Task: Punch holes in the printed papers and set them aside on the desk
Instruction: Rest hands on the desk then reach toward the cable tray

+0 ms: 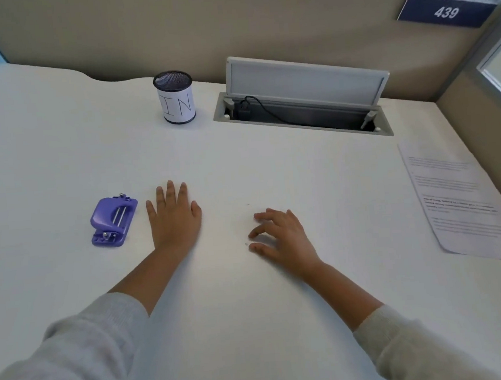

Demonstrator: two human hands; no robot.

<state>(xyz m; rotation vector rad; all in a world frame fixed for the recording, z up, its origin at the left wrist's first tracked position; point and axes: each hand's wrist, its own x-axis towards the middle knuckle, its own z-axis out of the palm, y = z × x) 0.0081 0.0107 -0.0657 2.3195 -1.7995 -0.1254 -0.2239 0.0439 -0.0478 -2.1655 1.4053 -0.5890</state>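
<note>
A purple hole punch [113, 221] lies on the white desk [60, 145], left of centre. My left hand [174, 216] rests flat on the desk just to the right of the punch, fingers apart, holding nothing. My right hand [280, 236] sits further right with its fingertips on the desk and fingers curled a little, empty. Printed papers [460, 200] lie flat at the desk's right edge, well apart from both hands.
A black mesh pen cup [175, 97] with a white label marked "IN" stands at the back centre. Beside it an open cable hatch [302, 107] holds a black cord. A beige partition runs behind, with a sign reading 439 [446, 12].
</note>
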